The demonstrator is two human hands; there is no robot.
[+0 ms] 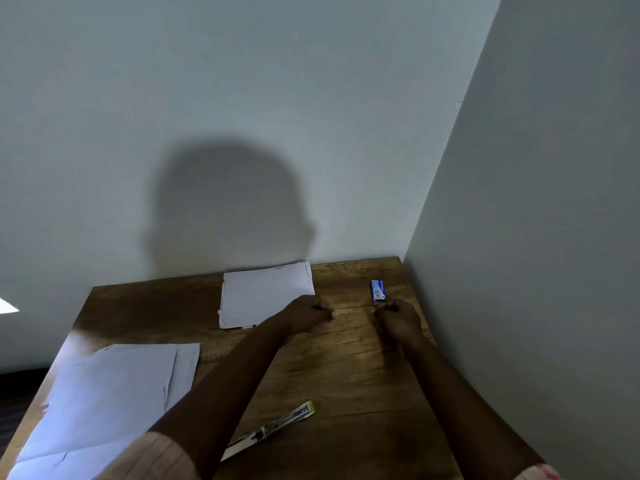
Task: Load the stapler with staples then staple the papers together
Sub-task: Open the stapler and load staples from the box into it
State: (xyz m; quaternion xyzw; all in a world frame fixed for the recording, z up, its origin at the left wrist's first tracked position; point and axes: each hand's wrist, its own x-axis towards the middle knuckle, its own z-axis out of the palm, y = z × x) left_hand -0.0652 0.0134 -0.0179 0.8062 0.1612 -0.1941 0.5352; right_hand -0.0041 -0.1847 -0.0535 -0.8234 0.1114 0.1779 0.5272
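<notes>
Here, both hands [306,315] [398,317] curl fingers near the staple box [378,290], contents unclear; loose staples could scatter across the surface [346,375].

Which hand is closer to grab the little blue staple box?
The right hand. It sits just below the blue staple box, nearly touching it. The left hand is farther away, beside the paper.

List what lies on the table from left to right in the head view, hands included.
Near stack of papers → far sheet of paper → open stapler → left hand → blue staple box → right hand.
</notes>
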